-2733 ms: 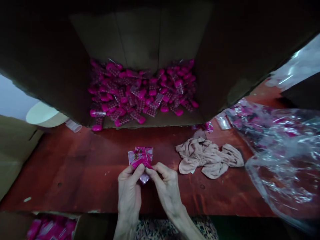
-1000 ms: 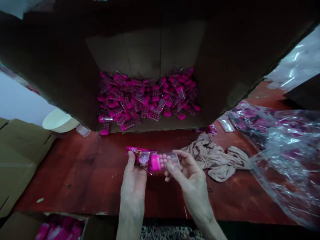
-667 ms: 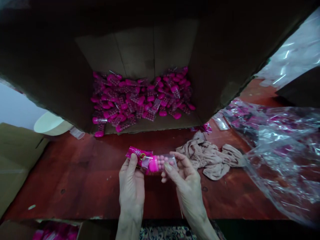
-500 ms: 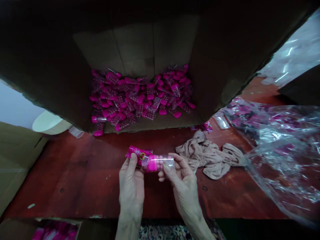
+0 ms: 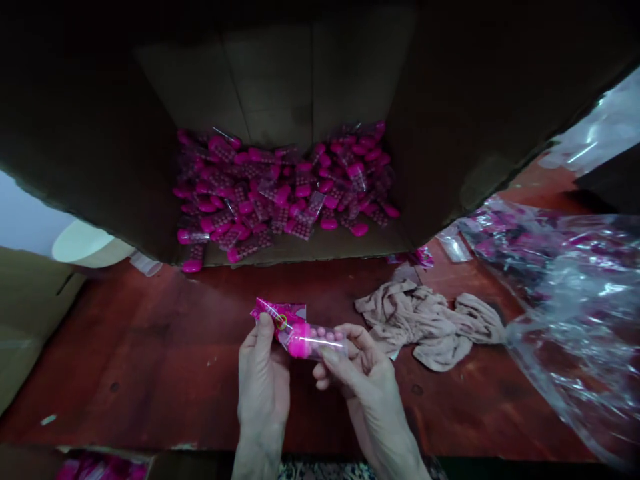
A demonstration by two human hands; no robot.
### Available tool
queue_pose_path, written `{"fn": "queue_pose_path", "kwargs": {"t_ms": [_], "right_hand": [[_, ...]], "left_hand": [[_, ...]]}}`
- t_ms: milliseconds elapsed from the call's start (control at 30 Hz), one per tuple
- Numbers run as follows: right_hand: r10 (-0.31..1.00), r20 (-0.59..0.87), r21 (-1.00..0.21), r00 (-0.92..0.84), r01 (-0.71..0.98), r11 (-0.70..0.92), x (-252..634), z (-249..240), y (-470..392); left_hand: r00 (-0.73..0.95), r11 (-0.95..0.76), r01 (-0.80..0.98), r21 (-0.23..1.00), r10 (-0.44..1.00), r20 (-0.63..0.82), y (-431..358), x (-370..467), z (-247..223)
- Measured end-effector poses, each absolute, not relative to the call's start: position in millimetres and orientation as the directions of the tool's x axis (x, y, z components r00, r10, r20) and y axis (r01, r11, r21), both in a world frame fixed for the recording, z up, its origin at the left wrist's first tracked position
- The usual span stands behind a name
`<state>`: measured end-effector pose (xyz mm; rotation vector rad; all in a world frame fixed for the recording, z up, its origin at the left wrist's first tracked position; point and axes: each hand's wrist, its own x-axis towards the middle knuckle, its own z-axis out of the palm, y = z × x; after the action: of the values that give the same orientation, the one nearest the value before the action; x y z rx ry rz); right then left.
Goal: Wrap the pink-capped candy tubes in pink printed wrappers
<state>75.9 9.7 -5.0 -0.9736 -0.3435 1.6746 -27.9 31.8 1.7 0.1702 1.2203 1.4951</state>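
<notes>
My left hand (image 5: 264,373) pinches a flat, glossy pink printed wrapper (image 5: 280,319) between thumb and fingers. My right hand (image 5: 363,373) is closed on the clear end of a small tube of pink candy balls (image 5: 323,341) with a bright pink cap. The tube lies nearly level, its capped end pointing left and overlapping the wrapper's right part. Whether the cap is inside the wrapper's mouth or only in front of it, I cannot tell. Behind my hands, a large cardboard box (image 5: 320,248) lies open towards me, holding many similar pink-capped tubes (image 5: 280,193).
A crumpled beige cloth (image 5: 435,320) lies right of my hands on the red table (image 5: 165,347). Clear plastic bags with pink wrappers (image 5: 565,280) spread over the right side. A white bowl (image 5: 90,247) stands at left. Below the front edge, a box holds pink items (image 5: 103,467).
The tube's capped end has shifted slightly down and left, and the tube now tilts a little. Both hands keep their grips. The view has moved slightly.
</notes>
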Motion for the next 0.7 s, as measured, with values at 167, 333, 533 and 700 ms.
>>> {"fn": "queue_pose_path", "kwargs": {"t_ms": [167, 333, 533, 700], "right_hand": [[0.903, -0.429, -0.686, -0.008, -0.647, -0.332, 74.7, -5.0, 8.7], [0.905, -0.425, -0.679, 0.016, -0.666, -0.308, 73.9, -8.3, 1.0], [0.923, -0.382, -0.724, 0.047, -0.636, -0.268, 72.0, -4.7, 0.9], [0.937, -0.337, -0.785, 0.092, -0.577, -0.225, 73.0, -9.4, 0.8]], "left_hand": [[-0.38, 0.106, -0.598, 0.794, 0.835, -0.397, 27.6, -36.1, 5.4], [-0.344, 0.182, -0.562, 0.807, 0.836, -0.428, 18.8, -35.4, 7.8], [-0.357, 0.189, -0.543, 0.818, 0.83, -0.428, 22.9, -34.1, 11.0], [-0.36, 0.195, -0.494, 0.847, 0.841, -0.403, 24.4, -34.3, 11.5]]}}
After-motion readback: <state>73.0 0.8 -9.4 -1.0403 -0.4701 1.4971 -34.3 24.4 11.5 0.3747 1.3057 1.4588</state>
